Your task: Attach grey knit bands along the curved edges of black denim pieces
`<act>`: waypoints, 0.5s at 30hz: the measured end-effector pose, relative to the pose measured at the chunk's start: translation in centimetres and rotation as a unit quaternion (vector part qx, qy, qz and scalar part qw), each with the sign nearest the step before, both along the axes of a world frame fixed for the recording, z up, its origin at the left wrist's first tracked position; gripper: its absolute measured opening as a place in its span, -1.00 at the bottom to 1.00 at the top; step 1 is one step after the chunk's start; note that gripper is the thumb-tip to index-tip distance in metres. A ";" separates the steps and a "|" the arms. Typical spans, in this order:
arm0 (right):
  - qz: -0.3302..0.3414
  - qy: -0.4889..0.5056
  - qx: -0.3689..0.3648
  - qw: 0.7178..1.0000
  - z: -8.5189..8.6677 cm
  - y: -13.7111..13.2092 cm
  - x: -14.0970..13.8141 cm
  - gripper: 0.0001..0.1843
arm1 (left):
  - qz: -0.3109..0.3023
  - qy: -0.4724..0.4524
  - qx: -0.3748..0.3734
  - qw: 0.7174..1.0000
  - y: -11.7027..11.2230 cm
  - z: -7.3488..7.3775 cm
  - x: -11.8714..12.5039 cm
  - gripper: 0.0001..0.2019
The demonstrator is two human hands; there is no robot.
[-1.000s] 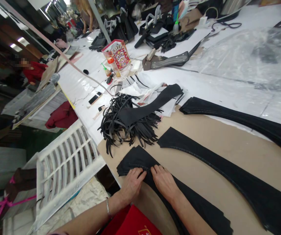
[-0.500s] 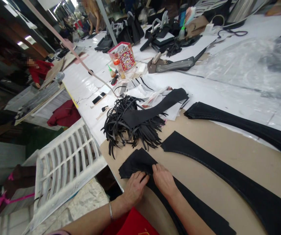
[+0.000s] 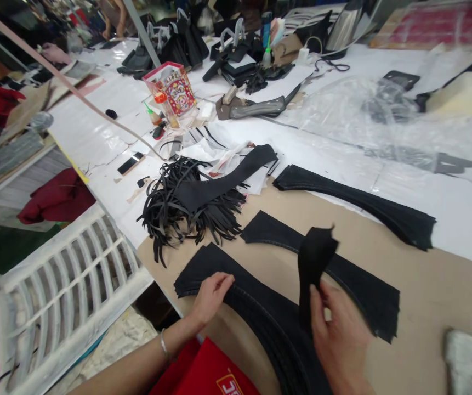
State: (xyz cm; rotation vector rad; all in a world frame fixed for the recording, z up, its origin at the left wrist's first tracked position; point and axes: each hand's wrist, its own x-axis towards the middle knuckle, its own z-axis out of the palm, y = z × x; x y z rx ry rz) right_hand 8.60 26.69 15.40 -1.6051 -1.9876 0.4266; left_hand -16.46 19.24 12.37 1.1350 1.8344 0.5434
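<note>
My right hand (image 3: 338, 334) is closed on a black leather piece (image 3: 313, 263) lifted off the near stack, its end curling upward. My left hand (image 3: 211, 293) rests with fingers pressed down on the near stack of curved black leather pieces (image 3: 236, 296), which lies on a brown cardboard sheet (image 3: 425, 285). A second curved black stack (image 3: 334, 269) lies just beyond, partly behind the lifted piece. A third black stack (image 3: 363, 206) lies farther back at the cardboard's edge.
A tangle of black leather strips (image 3: 186, 203) with a wide black piece on top sits left of the cardboard. A white slatted crate (image 3: 63, 291) stands off the table's left edge. A phone (image 3: 131, 163), a printed cup (image 3: 172, 90), bags and clear plastic (image 3: 351, 109) lie farther back.
My right hand has lifted one black piece off the near stack and moved right with it. My left hand stays on the stack. The camera has swung to the right.
</note>
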 end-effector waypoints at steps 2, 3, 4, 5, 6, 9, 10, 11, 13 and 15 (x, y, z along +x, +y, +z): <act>0.116 -0.004 0.009 0.993 0.2 -2.3 -1.2 -0.68 | 0.026 -0.131 -0.047 0.990 2.3 2.0 0.2 -0.20; 0.165 -0.009 -0.006 0.986 0.0 -3.5 -2.1 -0.63 | 0.065 -0.244 -0.099 0.963 3.4 3.0 0.1 -0.12; 0.200 -0.015 -0.017 0.980 -0.4 -4.7 -3.0 -0.60 | 0.109 -0.336 -0.146 0.924 4.2 4.0 -0.1 -0.09; 0.225 -0.023 -0.032 0.974 -0.9 -5.8 -3.8 -0.57 | 0.140 -0.391 -0.194 0.889 4.8 4.9 -0.4 -0.08; 0.241 -0.026 -0.044 0.969 -1.4 -6.8 -4.6 -0.55 | 0.167 -0.402 -0.225 0.872 5.1 5.4 -0.7 -0.11; 0.254 -0.027 -0.075 0.964 -2.4 -8.8 -6.0 -0.55 | 0.157 -0.279 -0.259 0.911 4.4 5.1 -1.8 -0.39; 0.249 -0.025 -0.084 0.964 -2.6 -9.1 -6.2 -0.58 | 0.130 -0.212 -0.262 0.932 3.8 4.4 -2.1 -0.43; 0.242 -0.023 -0.092 0.966 -2.7 -9.3 -6.0 -0.62 | 0.108 -0.156 -0.264 0.946 3.1 3.6 -2.3 -0.44; 0.218 -0.018 -0.109 0.970 -2.9 -9.4 -4.9 -0.68 | 0.082 -0.108 -0.275 0.952 1.6 1.8 -2.6 -0.44; 0.157 -0.022 -0.123 0.980 -3.2 -9.3 -2.5 -0.71 | 0.074 -0.105 -0.278 0.952 0.3 0.2 -2.8 -0.48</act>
